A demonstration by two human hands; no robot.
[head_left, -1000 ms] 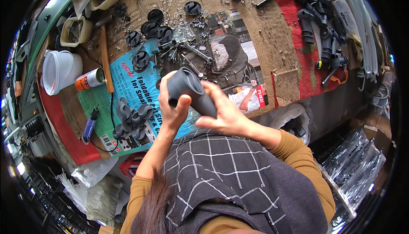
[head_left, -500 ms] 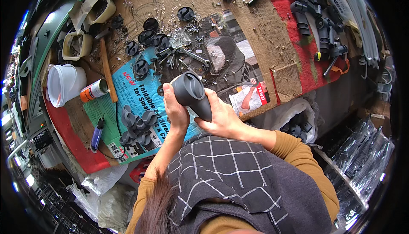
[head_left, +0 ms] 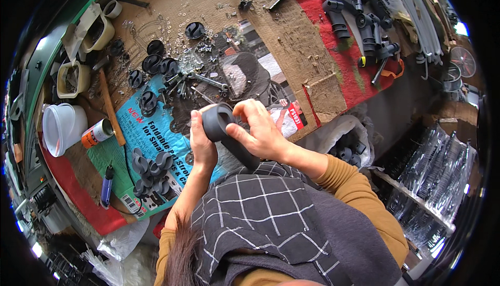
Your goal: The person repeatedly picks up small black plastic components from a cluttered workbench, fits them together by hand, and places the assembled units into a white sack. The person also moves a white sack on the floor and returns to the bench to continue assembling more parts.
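Probably light and stiff, the grey part [head_left: 238, 152] suits gripping by its head [head_left: 212, 126], pinched between your left hand [head_left: 203, 144] and right hand [head_left: 263, 136]

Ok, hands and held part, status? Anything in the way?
Left hand gripping gray tubular plastic fitting at its round end. Right hand touching the same end, grip unclear. Wrench beyond, clear of both hands.

Bench [head_left: 291, 46] before me, brown cardboard [head_left: 325, 98] top, red covering [head_left: 307, 12] right; grey floor [head_left: 388, 103] beyond; bright light [head_left: 36, 249] near left.
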